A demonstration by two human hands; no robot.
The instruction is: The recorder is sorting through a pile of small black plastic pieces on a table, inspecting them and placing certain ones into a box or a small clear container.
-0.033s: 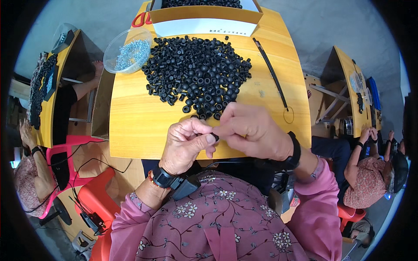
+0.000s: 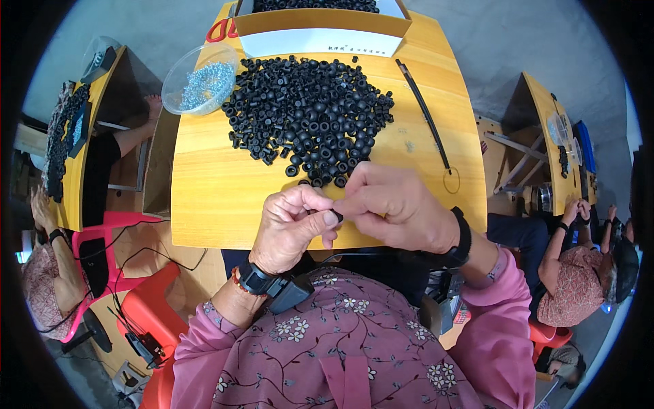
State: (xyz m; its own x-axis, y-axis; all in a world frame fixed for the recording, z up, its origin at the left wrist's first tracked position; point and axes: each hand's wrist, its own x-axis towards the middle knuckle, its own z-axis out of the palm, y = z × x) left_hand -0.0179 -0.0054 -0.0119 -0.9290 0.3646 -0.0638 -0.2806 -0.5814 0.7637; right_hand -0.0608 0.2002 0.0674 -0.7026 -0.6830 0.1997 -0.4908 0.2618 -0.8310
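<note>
My left hand (image 2: 291,223) and my right hand (image 2: 395,210) meet at the near edge of the yellow wooden table. A small dark cap (image 2: 337,215) is pinched between my left thumb and fingers, mostly covered by them. The right thumb and forefinger close together against it; whether they grip something else too small to see, I cannot tell. Just beyond my fingertips spreads a heap of small black caps (image 2: 306,109), some domed, some hollow and ring-like. Several loose ones lie at its near end, by my left fingers.
A clear round tub (image 2: 176,102) of bluish bits stands left of the heap, near red scissor handles (image 2: 218,31). Behind is an open carton (image 2: 320,42) with more black pieces. A thin black rod (image 2: 424,109) lies at right. Other people work at tables on both sides.
</note>
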